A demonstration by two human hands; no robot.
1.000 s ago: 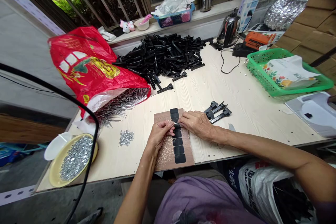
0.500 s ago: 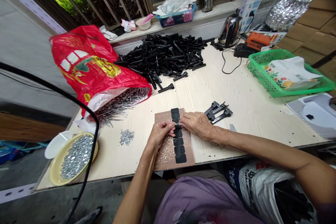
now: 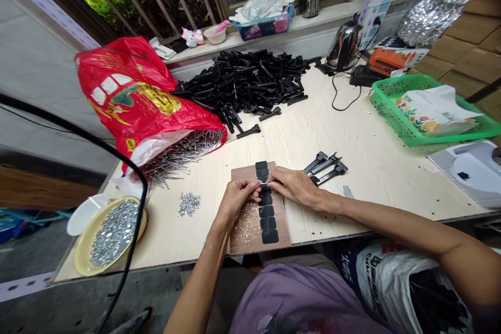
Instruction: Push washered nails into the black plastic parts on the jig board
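A brown board (image 3: 245,222) lies at the table's near edge with a row of several black pads (image 3: 266,211) down its middle. My left hand (image 3: 237,198) and my right hand (image 3: 293,185) meet over that row, fingertips pinched together on a small black part with a thin metal pin at the third pad. What exactly sits between the fingers is too small to make out fully. A few black plastic clips (image 3: 326,164) lie just right of my right hand.
A big heap of black clips (image 3: 250,81) fills the back middle. A red bag (image 3: 136,102) spills metal pins at left. A yellow dish of small metal bits (image 3: 107,235) sits front left, a green basket (image 3: 395,115) and kettle (image 3: 344,44) right.
Both hands stay at the same pad on the board; the fingers have shifted only slightly. The view has drifted a little.
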